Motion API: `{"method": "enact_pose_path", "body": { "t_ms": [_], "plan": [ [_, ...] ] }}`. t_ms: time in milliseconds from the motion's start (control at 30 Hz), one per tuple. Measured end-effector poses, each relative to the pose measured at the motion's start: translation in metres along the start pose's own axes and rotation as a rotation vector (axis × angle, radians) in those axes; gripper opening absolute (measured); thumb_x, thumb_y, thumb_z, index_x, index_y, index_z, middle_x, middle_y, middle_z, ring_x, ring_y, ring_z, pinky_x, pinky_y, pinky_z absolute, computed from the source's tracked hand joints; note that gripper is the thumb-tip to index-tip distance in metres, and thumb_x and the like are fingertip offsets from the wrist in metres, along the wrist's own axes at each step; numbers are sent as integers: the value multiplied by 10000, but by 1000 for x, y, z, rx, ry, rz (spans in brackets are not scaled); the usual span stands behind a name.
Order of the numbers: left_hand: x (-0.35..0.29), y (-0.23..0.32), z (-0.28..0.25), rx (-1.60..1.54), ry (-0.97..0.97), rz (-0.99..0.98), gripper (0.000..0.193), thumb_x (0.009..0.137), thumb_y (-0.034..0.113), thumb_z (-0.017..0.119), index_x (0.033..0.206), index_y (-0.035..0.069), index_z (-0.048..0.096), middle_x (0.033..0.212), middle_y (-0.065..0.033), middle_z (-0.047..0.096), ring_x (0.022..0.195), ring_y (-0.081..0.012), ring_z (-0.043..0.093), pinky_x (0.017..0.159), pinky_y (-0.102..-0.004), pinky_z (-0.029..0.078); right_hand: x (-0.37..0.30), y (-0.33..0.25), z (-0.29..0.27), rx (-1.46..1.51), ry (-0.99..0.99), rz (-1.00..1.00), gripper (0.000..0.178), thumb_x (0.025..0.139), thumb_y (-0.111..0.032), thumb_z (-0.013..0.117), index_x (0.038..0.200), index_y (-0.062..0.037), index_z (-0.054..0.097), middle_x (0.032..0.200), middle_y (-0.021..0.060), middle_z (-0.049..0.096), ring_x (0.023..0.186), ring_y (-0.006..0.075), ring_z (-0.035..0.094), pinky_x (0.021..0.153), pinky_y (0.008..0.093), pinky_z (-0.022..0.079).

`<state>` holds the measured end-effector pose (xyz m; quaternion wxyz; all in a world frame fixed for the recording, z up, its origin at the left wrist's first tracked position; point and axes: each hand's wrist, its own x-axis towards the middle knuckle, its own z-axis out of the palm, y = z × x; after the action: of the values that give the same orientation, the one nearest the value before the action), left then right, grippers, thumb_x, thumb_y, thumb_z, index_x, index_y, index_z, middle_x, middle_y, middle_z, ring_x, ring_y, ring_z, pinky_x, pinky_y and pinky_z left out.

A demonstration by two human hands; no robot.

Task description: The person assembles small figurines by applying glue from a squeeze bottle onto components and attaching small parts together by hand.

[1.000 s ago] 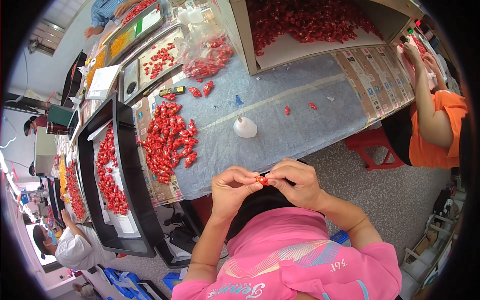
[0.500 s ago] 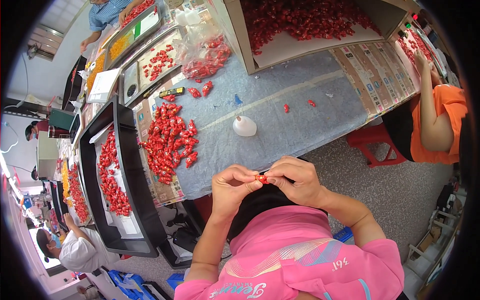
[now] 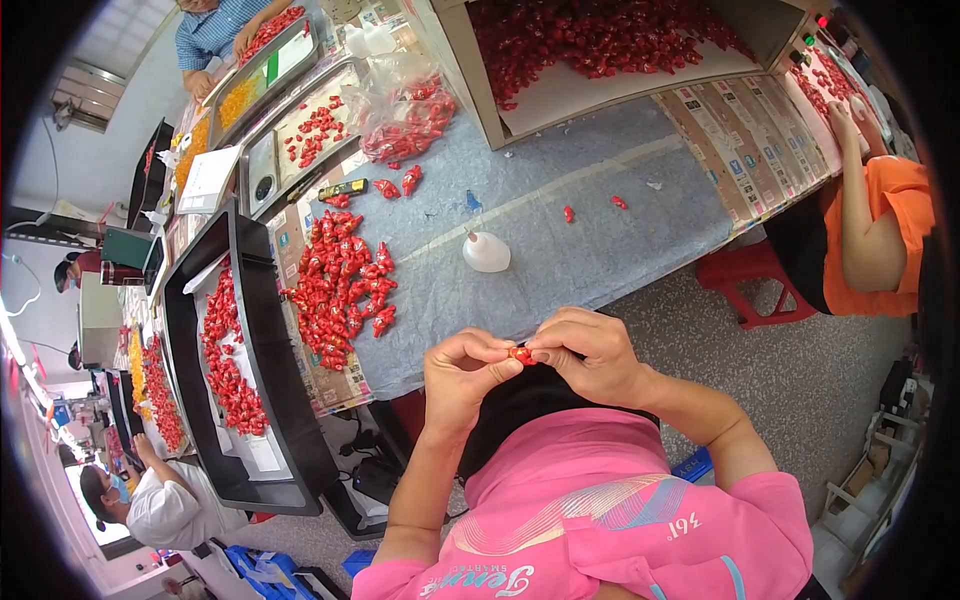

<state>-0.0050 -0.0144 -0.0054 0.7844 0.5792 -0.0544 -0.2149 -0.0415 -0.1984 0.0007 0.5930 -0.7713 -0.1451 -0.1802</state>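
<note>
Just beyond the table's near edge, both of my hands are closed on one small glossy red figurine piece (image 3: 521, 355) with yellowish marks. Thumb and fingers of my left hand (image 3: 458, 380) pinch its left end; my right hand (image 3: 592, 358) pinches the right end. My fingertips hide much of it. A heap of similar red pieces (image 3: 335, 285) lies on the table to the left. Ahead of my hands stands a white squeeze bottle (image 3: 486, 252) with a thin tip. Two tiny red pieces (image 3: 569, 214) lie apart, farther right on the grey-blue cloth (image 3: 600, 180).
A large open box (image 3: 480, 90) with many red pieces stands at the back. Left are a black tray (image 3: 270, 390), a metal tray (image 3: 262, 165) and a plastic bag (image 3: 405, 125) of red pieces. A person in orange (image 3: 880, 240) sits at right by a red stool (image 3: 750, 285).
My hands keep their pinch on the red piece with hardly any movement. At far left back, the co-worker's hand has shifted. The view has moved slightly.
</note>
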Motion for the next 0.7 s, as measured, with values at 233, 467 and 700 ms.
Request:
{"method": "enact_pose_path", "body": {
  "t_ms": [233,467,700],
  "plan": [
    [0,0,0,-14,4,2,185,666,-124,735,719,21,633,824,-91,630,792,-155,627,750,-275,527,0,-1,0,15,-4,18,80,756,4,688,818,6,639,745,90,640,684,214,624,598,296,497],
    [0,-1,0,-14,8,-18,184,666,-122,735,723,22,636,831,-94,633,791,-152,625,752,-277,526,0,-1,0,12,3,19,74,763,4,682,818,2,633,746,87,640,685,213,626,600,296,499],
    [-1,-1,0,-13,18,-3,185,671,-129,727,727,21,636,833,-89,635,789,-147,624,748,-271,530,0,-1,1,23,14,18,73,765,3,681,820,0,633,748,86,642,693,215,631,605,296,501]
  ]
}}
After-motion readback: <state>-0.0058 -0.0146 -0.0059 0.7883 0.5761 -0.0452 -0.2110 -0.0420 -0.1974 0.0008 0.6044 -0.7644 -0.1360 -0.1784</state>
